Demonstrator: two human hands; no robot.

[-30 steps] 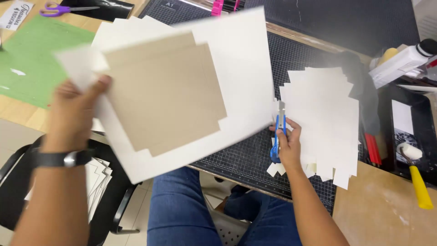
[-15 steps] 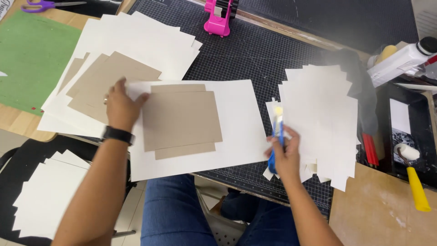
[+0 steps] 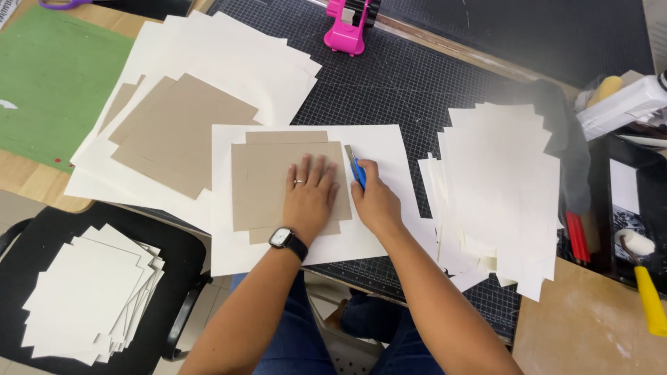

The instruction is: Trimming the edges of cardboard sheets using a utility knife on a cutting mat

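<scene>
The left hand [image 3: 310,196] lay flat, fingers spread, on a brown cardboard panel [image 3: 267,182], pressing it onto a white paper sheet [image 3: 382,149] that rested on the black gridded cutting mat [image 3: 410,83]. It gripped nothing — only pushed down, a black wristwatch [image 3: 281,238] at the wrist. The right hand [image 3: 375,201] was closed around a blue-handled cutter [image 3: 357,170], its tip resting on the sheet just beside the panel's right edge.

To the left lay a loose pile of white sheets [image 3: 229,62] with further brown panels [image 3: 182,132] on top, touching the sheet under the hands. To the right sat a stack of trimmed white sheets [image 3: 500,187], near the hands but apart from them. A pink tool [image 3: 347,28] stood at the mat's far edge. A green mat [image 3: 52,83] covered the far-left table — purple scissors [image 3: 59,4] beyond it. Below, another stack of cut white sheets [image 3: 87,295] lay on a black chair seat [image 3: 174,243]. A yellow-handled roller [image 3: 643,274] lay in a black tray [image 3: 625,153] at far right.
</scene>
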